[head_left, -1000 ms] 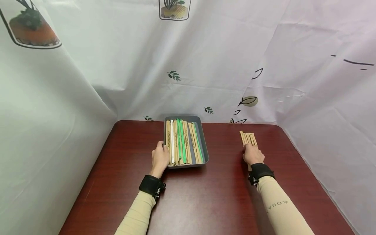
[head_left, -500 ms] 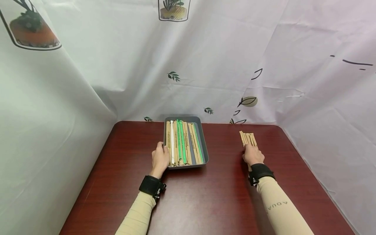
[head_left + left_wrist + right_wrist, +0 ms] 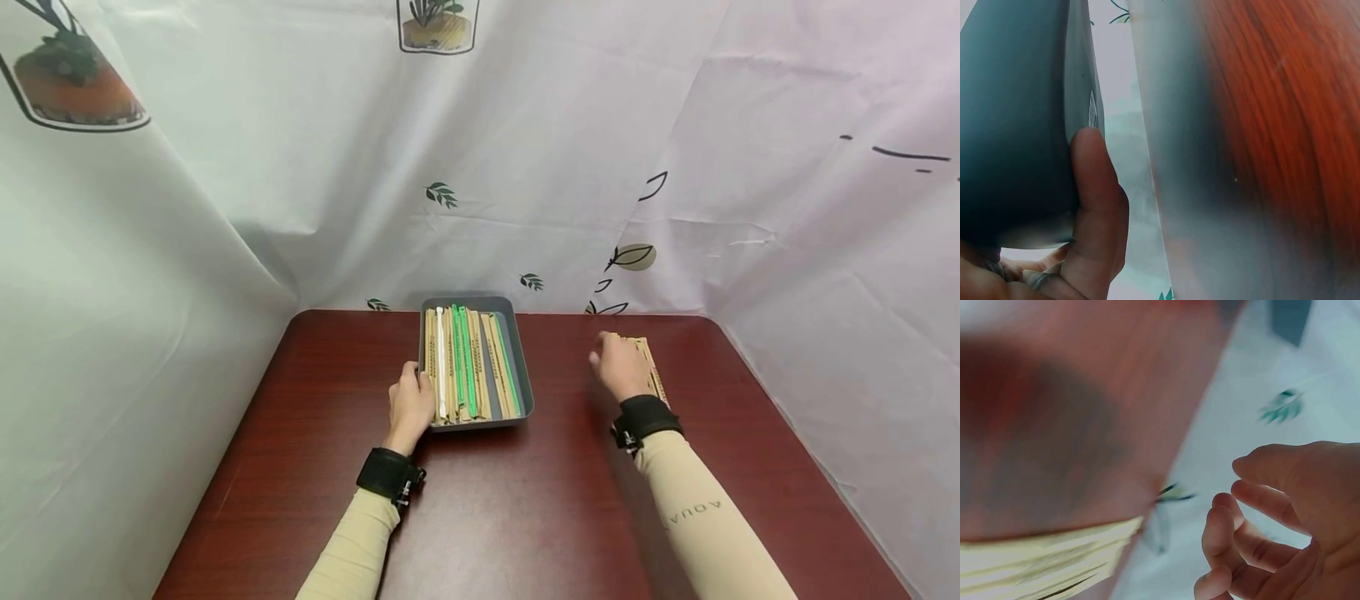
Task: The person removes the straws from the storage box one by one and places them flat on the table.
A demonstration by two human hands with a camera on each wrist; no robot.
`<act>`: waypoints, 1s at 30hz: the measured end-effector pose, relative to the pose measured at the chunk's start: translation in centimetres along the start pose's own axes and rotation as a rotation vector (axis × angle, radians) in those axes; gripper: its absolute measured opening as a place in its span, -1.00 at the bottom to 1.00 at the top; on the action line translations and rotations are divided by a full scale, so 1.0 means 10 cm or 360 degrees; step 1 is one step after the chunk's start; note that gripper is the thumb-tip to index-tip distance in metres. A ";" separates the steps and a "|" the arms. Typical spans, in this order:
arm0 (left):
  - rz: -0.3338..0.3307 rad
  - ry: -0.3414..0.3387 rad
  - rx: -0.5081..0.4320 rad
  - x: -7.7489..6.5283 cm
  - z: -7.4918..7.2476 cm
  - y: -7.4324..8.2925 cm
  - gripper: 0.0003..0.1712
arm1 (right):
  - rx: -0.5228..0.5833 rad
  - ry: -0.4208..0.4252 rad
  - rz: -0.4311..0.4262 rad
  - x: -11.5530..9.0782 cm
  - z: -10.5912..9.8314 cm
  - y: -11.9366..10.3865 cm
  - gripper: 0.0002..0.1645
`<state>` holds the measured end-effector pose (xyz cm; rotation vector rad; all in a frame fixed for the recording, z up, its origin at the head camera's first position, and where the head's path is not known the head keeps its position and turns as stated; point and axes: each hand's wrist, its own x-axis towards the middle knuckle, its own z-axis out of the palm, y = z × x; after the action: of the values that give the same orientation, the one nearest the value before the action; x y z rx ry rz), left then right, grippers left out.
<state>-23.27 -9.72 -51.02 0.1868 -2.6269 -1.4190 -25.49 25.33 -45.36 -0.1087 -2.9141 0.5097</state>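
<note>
A grey tray (image 3: 480, 427) stands at the back middle of the table and holds several long thin sticks in paper wrappers, mostly brown, with some green and one white. My left hand (image 3: 411, 404) grips its left side near the front corner. In the left wrist view a finger (image 3: 1094, 169) presses along the tray's dark outer wall (image 3: 1010, 119). On the right lies a row of brown paper-wrapped sticks (image 3: 657, 385), partly hidden behind my right hand (image 3: 624, 367). That hand is just above their left side, fingers loosely bent around nothing, as the right wrist view also shows.
The dark red wooden table (image 3: 480, 517) runs back to a white cloth hanging (image 3: 360, 150) printed with leaves and plants. The same cloth closes off both sides. Bare wood separates the tray from the brown sticks.
My right hand has let go of the brown paper-wrapped sticks and moved left and away, leaving them on the table. My left hand and the tray have stayed in place.
</note>
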 end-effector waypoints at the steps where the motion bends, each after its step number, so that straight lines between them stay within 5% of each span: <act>1: -0.0002 -0.0003 -0.0002 0.00 0.00 0.01 -0.59 | 0.0006 0.0039 -0.0036 0.02 -0.01 -0.10 -0.65; 14: 0.0000 -0.0025 -0.0031 -0.05 0.05 0.02 -0.59 | 0.0044 0.0065 -0.0185 0.00 0.18 -1.19 -0.69; 21: 0.0016 -0.0007 -0.0018 -0.06 0.06 0.03 -0.58 | -0.0006 -0.0029 -0.0289 -0.09 0.40 -1.42 -0.68; 26: 0.0017 -0.0010 0.0001 -0.06 0.05 0.05 -0.58 | -0.0089 -0.0079 -0.0328 -0.14 0.51 -1.49 -0.90; 30: 0.0019 -0.0012 0.0005 -0.05 0.06 0.05 -0.58 | -0.0212 -0.0064 -0.0341 -0.16 0.59 -1.50 -0.77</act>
<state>-22.91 -8.85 -50.97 0.1665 -2.6321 -1.4148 -25.61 9.12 -45.90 0.1967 -2.9492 0.2860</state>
